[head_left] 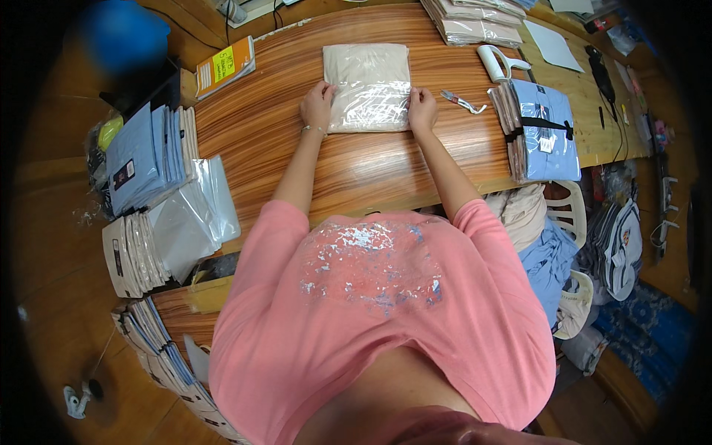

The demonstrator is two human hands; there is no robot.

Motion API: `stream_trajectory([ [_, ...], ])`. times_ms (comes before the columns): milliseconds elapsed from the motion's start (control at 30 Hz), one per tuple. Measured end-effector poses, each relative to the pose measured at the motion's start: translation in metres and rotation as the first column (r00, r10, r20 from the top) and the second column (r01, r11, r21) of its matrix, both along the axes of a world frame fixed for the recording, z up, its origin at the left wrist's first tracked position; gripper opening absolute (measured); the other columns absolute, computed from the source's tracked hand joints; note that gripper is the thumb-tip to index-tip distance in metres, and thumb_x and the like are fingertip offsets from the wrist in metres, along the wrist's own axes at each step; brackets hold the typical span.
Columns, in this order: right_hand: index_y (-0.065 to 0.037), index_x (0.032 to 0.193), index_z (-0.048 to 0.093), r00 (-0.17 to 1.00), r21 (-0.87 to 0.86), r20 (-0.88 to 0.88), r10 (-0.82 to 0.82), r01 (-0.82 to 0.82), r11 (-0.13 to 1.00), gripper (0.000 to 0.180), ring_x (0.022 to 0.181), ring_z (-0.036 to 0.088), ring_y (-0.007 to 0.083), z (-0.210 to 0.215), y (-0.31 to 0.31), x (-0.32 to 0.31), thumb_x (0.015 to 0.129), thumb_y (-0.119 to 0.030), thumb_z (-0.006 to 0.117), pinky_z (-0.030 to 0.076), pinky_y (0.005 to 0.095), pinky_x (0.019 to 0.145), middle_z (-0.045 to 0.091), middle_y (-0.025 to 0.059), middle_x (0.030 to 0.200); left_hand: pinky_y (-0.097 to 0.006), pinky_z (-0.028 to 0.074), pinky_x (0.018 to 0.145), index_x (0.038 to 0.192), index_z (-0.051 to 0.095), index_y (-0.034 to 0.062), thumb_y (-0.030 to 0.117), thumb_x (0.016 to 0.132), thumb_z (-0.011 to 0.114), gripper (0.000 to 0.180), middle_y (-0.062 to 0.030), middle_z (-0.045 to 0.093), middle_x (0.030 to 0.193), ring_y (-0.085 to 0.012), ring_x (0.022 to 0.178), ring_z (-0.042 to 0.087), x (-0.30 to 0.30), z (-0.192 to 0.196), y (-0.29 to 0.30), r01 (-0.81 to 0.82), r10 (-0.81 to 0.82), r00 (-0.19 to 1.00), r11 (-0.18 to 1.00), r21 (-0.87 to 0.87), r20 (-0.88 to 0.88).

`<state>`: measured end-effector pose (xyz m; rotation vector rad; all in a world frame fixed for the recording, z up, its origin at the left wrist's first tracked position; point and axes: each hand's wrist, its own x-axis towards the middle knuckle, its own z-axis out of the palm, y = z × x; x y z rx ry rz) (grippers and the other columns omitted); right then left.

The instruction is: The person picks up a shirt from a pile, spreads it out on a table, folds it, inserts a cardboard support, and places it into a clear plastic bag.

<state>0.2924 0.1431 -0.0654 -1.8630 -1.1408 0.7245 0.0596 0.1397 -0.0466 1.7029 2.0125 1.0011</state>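
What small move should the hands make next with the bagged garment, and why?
Probably slide both palms outward to flatten the bag. The left hand and right hand press the near corners of the beige bagged garment, whose clear plastic looks wrinkled at the near end on the table.

Pink short-sleeved shirt — silvery print
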Motion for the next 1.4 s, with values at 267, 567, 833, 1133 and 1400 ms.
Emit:
stream_trajectory([
  [267, -0.007, 0.085, 0.06, 0.98, -0.017, 0.195, 0.048, -0.046, 0.999, 0.018, 0.072, 0.062, 0.0323, 0.007, 0.002, 0.001, 0.081, -0.024, 0.057, 0.047, 0.0423, 0.067, 0.065, 0.0109, 0.073, -0.038, 0.045, 0.064, 0.083, 0.062, 0.0073, 0.033, 0.081, 0.063, 0.025, -0.0095, 0.064, 0.082, -0.028, 0.076, 0.061, 0.0, -0.002, -0.001, 0.018, -0.017, 1.0, 0.999, 0.032, -0.024],
  [567, -0.013, 0.085, 0.06, 0.777, 0.167, 0.626, 0.068, -0.219, 0.961, 0.011, 0.084, 0.054, 0.0304, 0.001, -0.004, -0.002, 0.079, -0.022, 0.06, 0.046, 0.0449, 0.065, 0.057, 0.0079, 0.086, -0.039, 0.048, 0.066, 0.08, 0.061, 0.0086, 0.033, 0.075, 0.07, 0.026, -0.0032, 0.052, 0.113, -0.0252, 0.082, 0.06, 0.009, -0.005, -0.005, -0.002, 0.031, 0.987, 0.983, 0.184, -0.158],
  [833, -0.018, 0.09, 0.065, 0.761, 0.163, 0.649, 0.029, -0.176, 0.971, 0.014, 0.095, 0.049, 0.0272, -0.003, -0.006, -0.003, 0.078, -0.025, 0.061, 0.038, 0.045, 0.077, 0.057, 0.0049, 0.092, -0.045, 0.041, 0.087, 0.094, 0.07, 0.0199, 0.033, 0.086, 0.057, 0.02, -0.0099, 0.036, 0.138, -0.0309, 0.106, 0.051, -0.008, -0.012, -0.01, 0.043, -0.03, 0.991, 0.994, 0.1, -0.127],
  [1133, -0.027, 0.115, 0.06, 0.732, 0.109, 0.677, 0.073, -0.197, 0.974, 0.033, 0.126, 0.032, 0.0315, -0.008, -0.018, 0.006, 0.084, -0.036, 0.056, 0.02, 0.0559, 0.1, 0.045, 0.0144, 0.129, -0.066, 0.0, 0.102, 0.141, 0.026, 0.0361, 0.046, 0.094, 0.027, 0.048, -0.0148, 0.002, 0.151, -0.0377, 0.138, -0.001, -0.014, -0.018, -0.032, -0.018, -0.118, 0.879, 0.96, -0.28, -0.461],
  [1400, -0.018, 0.126, 0.049, 0.774, 0.275, 0.545, 0.321, -0.527, 0.804, 0.047, 0.134, 0.022, 0.0326, 0.013, -0.072, 0.017, 0.08, -0.026, 0.057, 0.012, 0.0581, 0.105, 0.037, 0.0166, 0.135, -0.057, 0.006, 0.108, 0.145, 0.018, 0.019, 0.023, 0.087, 0.05, 0.067, -0.018, 0.007, 0.15, -0.0364, 0.138, 0.002, -0.031, -0.036, -0.074, 0.143, -0.136, 0.986, 0.988, -0.065, 0.097],
])
